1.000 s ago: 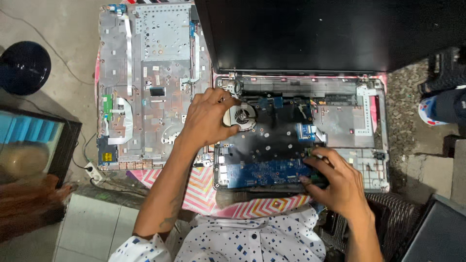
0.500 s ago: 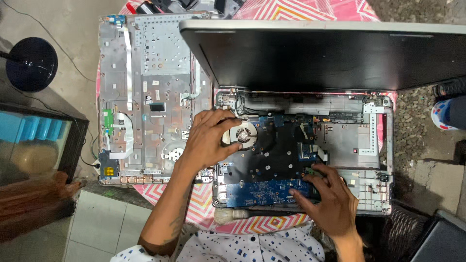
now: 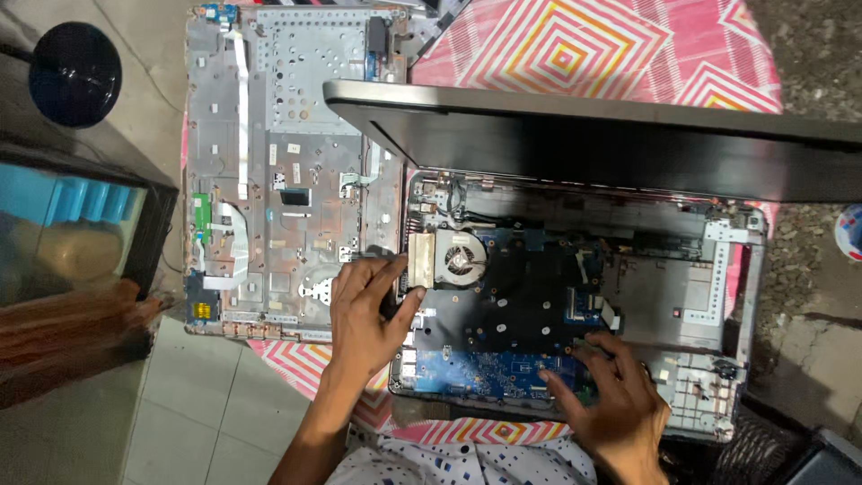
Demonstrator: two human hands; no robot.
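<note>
Head view looking down, right hand (image 3: 615,409) spread flat, fingers pressing the blue motherboard (image 3: 503,350) at its near edge, gripping nothing, left hand (image 3: 368,310) fingers loosely curled over the board's left side, cooling fan (image 3: 460,259) just beyond those fingertips, detached palmrest cover (image 3: 278,162) farther left, open laptop lid (image 3: 611,135) beyond.

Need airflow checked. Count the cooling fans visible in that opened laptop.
1: a round fan at the board's upper left, just right of the left hand. Others could sit hidden under the black cover.
</note>
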